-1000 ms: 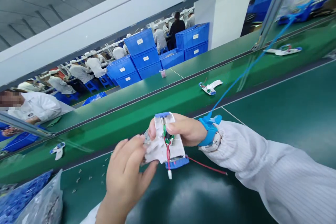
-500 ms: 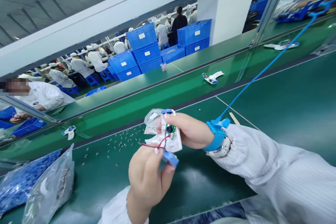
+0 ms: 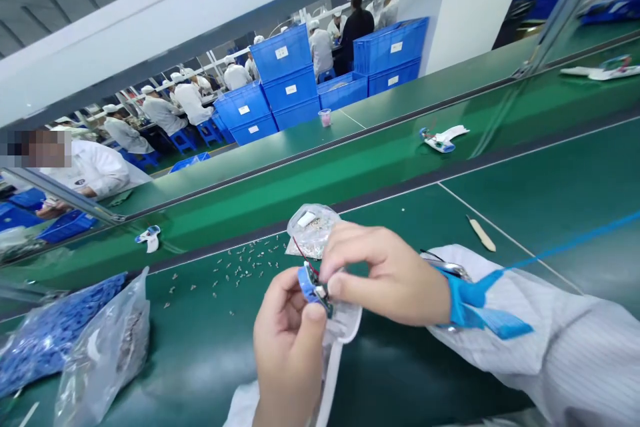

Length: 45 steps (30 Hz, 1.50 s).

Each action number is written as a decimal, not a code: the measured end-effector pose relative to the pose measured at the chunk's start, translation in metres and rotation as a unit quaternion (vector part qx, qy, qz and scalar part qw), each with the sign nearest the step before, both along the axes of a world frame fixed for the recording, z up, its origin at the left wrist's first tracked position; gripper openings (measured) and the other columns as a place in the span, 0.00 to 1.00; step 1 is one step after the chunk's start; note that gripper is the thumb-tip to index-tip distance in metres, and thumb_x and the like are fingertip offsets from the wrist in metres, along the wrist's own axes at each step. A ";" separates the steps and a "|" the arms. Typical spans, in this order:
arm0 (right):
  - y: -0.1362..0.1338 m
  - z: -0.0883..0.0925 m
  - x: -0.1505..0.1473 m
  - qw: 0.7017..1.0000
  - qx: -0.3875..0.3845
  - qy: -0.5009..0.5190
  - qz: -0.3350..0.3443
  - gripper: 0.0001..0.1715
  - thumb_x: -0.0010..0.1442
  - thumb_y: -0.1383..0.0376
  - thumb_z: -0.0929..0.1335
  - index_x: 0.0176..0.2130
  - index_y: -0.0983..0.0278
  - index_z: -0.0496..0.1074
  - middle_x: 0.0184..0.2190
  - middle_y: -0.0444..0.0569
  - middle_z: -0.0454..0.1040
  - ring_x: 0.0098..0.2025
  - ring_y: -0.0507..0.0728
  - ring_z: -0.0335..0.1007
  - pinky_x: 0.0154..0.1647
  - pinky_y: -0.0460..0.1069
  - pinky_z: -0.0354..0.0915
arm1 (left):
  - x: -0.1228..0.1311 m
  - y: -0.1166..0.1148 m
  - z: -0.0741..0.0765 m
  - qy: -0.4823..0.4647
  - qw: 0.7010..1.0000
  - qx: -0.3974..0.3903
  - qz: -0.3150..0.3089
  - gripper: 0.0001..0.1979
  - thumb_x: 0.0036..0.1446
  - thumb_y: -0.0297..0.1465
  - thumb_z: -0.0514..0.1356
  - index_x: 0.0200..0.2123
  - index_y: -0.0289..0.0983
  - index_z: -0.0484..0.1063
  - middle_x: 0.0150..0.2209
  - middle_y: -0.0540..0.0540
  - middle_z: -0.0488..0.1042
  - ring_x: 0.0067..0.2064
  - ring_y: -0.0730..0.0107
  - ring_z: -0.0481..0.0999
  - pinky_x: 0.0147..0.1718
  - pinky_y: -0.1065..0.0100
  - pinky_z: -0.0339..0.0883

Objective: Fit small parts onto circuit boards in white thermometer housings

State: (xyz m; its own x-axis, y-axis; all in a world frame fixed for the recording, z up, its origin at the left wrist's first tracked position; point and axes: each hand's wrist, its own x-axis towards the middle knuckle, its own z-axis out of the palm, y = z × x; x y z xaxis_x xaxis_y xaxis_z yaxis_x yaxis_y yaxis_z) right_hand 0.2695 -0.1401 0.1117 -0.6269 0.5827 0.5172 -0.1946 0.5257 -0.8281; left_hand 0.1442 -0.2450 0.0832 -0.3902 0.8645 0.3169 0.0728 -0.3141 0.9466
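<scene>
My left hand (image 3: 293,347) is closed round a white plastic housing (image 3: 333,353), whose long handle points down towards me. At its upper end sits a blue end piece (image 3: 307,283), held between left thumb and fingers, with a green circuit board (image 3: 326,303) behind it. A thin red wire (image 3: 303,252) sticks up from there. My right hand (image 3: 385,273) wears a blue wrist strap (image 3: 475,307); its thumb and forefinger are pinched together at the board, beside the wire. What lies between those fingertips is hidden.
Small metal parts (image 3: 245,263) lie scattered by an open clear bag (image 3: 310,227). Bags of blue pieces (image 3: 60,333) and metal parts (image 3: 125,347) lie left. Other housings (image 3: 443,139) rest on the green belt (image 3: 280,177). A pointed stick tool (image 3: 483,233) lies right. A co-worker (image 3: 95,167) sits across.
The housing has passed from my right hand to my left and turned, its handle now towards me. My right hand has come over to pinch at the board. The view has shifted right to left.
</scene>
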 end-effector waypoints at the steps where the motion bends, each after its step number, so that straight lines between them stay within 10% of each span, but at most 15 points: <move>1: 0.000 0.002 -0.001 1.000 -0.003 -0.020 0.013 0.08 0.52 0.68 0.69 0.23 0.65 0.73 0.22 0.45 0.72 0.28 0.51 0.66 0.32 0.46 0.63 | -0.001 0.002 0.000 0.038 0.999 0.003 0.021 0.10 0.58 0.32 0.63 0.44 0.46 0.74 0.35 0.50 0.79 0.34 0.71 0.79 0.32 0.76 0.73; 7: 0.028 -0.003 -0.019 0.997 -0.051 -0.008 0.052 0.12 0.53 0.63 0.70 0.21 0.66 0.73 0.20 0.45 0.71 0.25 0.51 0.66 0.29 0.46 0.62 | -0.015 0.019 0.001 0.215 0.972 -0.004 0.098 0.12 0.58 0.33 0.61 0.46 0.45 0.71 0.37 0.50 0.77 0.34 0.72 0.78 0.31 0.77 0.72; 16: 0.081 -0.006 -0.039 0.993 -0.039 -0.108 0.031 0.11 0.57 0.67 0.66 0.38 0.67 0.77 0.39 0.51 0.77 0.41 0.55 0.72 0.43 0.49 0.65 | -0.030 0.042 0.006 0.225 0.972 0.016 0.061 0.10 0.62 0.39 0.56 0.45 0.45 0.70 0.35 0.51 0.74 0.33 0.73 0.74 0.31 0.77 0.68; 22: 0.088 -0.010 -0.038 0.948 0.013 -0.195 0.251 0.14 0.61 0.64 0.64 0.30 0.68 0.74 0.26 0.47 0.72 0.31 0.51 0.67 0.37 0.47 0.63 | -0.043 0.045 0.004 0.379 0.924 0.032 0.041 0.13 0.61 0.38 0.56 0.48 0.42 0.67 0.40 0.46 0.74 0.39 0.65 0.74 0.37 0.69 0.67; 28: 0.083 -0.009 -0.035 0.963 -0.102 -0.164 0.190 0.11 0.59 0.66 0.64 0.26 0.68 0.69 0.23 0.44 0.68 0.28 0.50 0.62 0.30 0.45 0.59 | -0.044 0.046 0.002 0.454 0.883 0.074 0.098 0.13 0.60 0.35 0.57 0.48 0.40 0.66 0.40 0.45 0.75 0.41 0.64 0.75 0.40 0.68 0.69; 36: 0.068 -0.006 -0.034 0.972 -0.195 -0.035 0.124 0.10 0.57 0.70 0.64 0.26 0.68 0.70 0.25 0.44 0.70 0.30 0.49 0.64 0.32 0.44 0.60 | -0.028 0.050 -0.006 0.065 0.992 -0.006 0.112 0.12 0.61 0.37 0.59 0.47 0.44 0.71 0.39 0.51 0.76 0.37 0.75 0.76 0.35 0.80 0.70; 45: 0.066 -0.001 -0.028 0.992 -0.018 -0.059 0.111 0.13 0.55 0.70 0.65 0.21 0.67 0.71 0.17 0.43 0.66 0.29 0.50 0.60 0.37 0.47 0.59 | -0.009 0.047 0.004 -0.062 0.993 -0.070 0.072 0.14 0.57 0.40 0.62 0.47 0.49 0.76 0.43 0.52 0.79 0.44 0.70 0.78 0.41 0.77 0.70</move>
State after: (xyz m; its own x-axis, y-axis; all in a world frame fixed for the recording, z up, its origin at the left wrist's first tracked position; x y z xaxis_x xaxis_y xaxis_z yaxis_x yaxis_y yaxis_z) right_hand 0.2412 -0.0744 0.1104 -0.7963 0.4413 0.4137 -0.2025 0.4500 -0.8698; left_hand 0.1352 -0.1983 0.0876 -0.5412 0.8292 0.1400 -0.0117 -0.1739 0.9847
